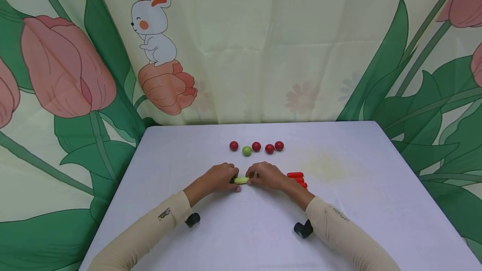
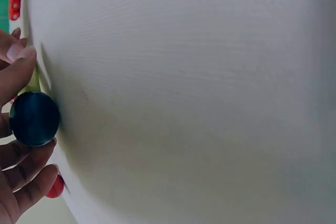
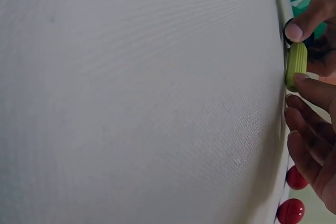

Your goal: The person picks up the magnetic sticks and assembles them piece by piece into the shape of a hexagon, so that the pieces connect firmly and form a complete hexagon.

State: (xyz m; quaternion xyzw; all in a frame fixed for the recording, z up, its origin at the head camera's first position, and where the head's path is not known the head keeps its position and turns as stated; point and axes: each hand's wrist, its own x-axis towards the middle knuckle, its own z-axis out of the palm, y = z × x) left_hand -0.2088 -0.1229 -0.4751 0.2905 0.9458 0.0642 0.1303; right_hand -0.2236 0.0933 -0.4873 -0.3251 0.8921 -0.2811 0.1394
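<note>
Near the middle of the table, both hands meet at a short yellow-green ribbed stick [image 1: 241,180]. My left hand [image 1: 222,177] grips a dark blue round piece [image 2: 34,119] at the stick's left end; whether it is a ball or a disc I cannot tell. Pinched between the fingertips of my right hand [image 1: 268,175] is the stick's other end. In the right wrist view the ribbed side of the stick [image 3: 297,59] shows between the two hands. Whether stick and dark piece are joined is hidden by the fingers.
Several red sticks [image 1: 295,175] lie side by side just right of the right hand. Behind the hands stand several red balls [image 1: 269,149] and one green ball [image 1: 246,151]. A white cloth covers the table [image 1: 241,237]; a printed curtain [image 1: 241,74] hangs behind its far edge.
</note>
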